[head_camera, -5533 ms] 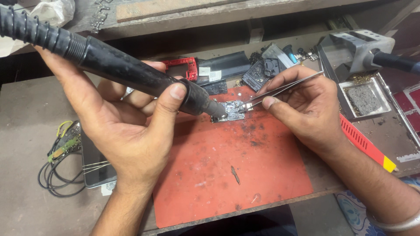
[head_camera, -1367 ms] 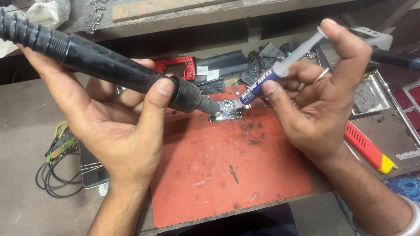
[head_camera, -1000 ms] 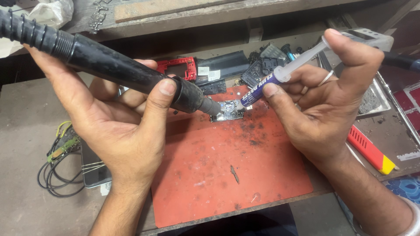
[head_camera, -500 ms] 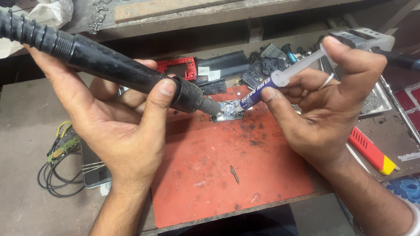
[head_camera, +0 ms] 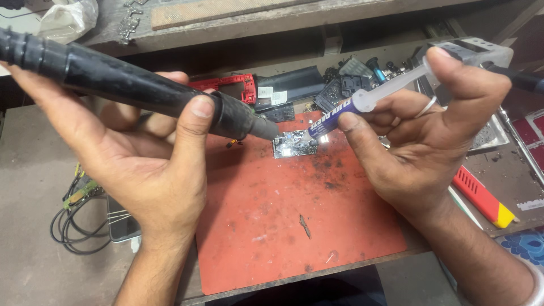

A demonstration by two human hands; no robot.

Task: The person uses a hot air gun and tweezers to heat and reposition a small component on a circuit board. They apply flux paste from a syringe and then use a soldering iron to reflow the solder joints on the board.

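Left hand (head_camera: 141, 170) is wrapped round a thick black hot-air wand (head_camera: 141, 93), thumb pressed on top near the front, fingers curled under. Grip is closed tight on the tool. Wand runs from top-left corner down to centre; its metal nozzle tip sits just beside the left edge of a small circuit board (head_camera: 294, 144), can't tell if touching.

Right hand (head_camera: 419, 147) is clamped on a syringe (head_camera: 362, 105): clear barrel w/ purple label, thumb on the plunger end, index + middle fingers round the barrel. Syringe tilts down-left, tip at the board's upper right corner, looks to be in contact or v. close.

Board lies flat near the top-middle of a red work mat (head_camera: 283, 226). Mat is stained dark around and below the board, w/ a small dark sliver of debris (head_camera: 306, 225) lower centre.

Behind the mat: red phone frame (head_camera: 232, 85), black phone parts (head_camera: 294, 85) and misc black scraps in a pile. Right side: metal tray (head_camera: 493, 133) partly hidden by the right hand, red tool w/ yellow tip (head_camera: 481, 195) lying on the bench near the wrist. Left side: coil of black wires (head_camera: 73, 226) and a small green PCB bit (head_camera: 79, 190) under the left forearm edge. Top-left: clear plastic bag (head_camera: 68, 20) on the wooden shelf.
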